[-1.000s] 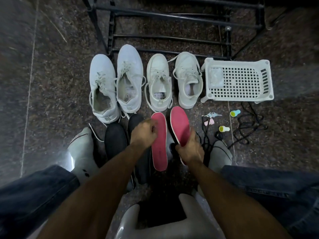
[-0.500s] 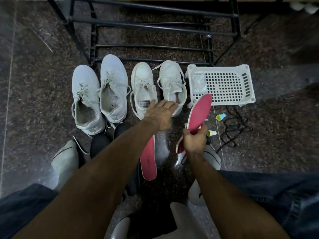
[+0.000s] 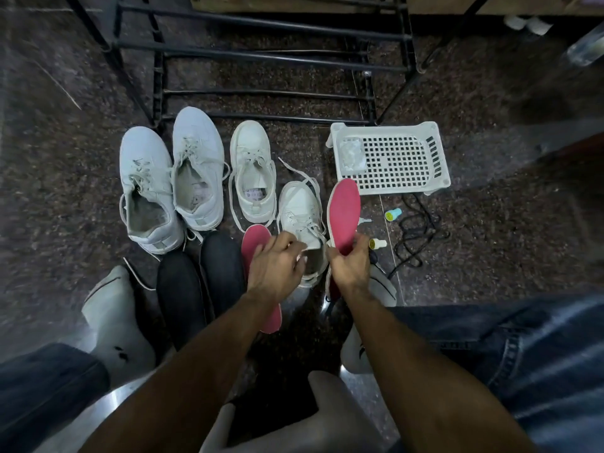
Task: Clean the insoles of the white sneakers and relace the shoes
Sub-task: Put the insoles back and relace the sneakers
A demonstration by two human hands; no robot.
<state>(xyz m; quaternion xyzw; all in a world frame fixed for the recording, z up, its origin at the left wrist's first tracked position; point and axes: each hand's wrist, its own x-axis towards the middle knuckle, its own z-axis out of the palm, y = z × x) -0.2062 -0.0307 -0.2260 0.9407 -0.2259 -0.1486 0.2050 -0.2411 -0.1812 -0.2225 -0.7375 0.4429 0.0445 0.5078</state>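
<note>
On the dark speckled floor [image 3: 490,256] before the white basket [image 3: 392,160], our left hand [image 3: 276,268] fingers grip the sneaker [image 3: 302,210] collar, our right hand [image 3: 348,266] clamps the pink insole [image 3: 343,214], which may buckle against the loose tongue.

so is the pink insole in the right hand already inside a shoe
No, the right hand grips the pink insole in the open, beside the sneaker that the left hand holds.

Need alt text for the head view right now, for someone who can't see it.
The left hand grips a white sneaker at its opening while the right hand holds a pink insole beside it. Three more white sneakers stand to the left.
</note>
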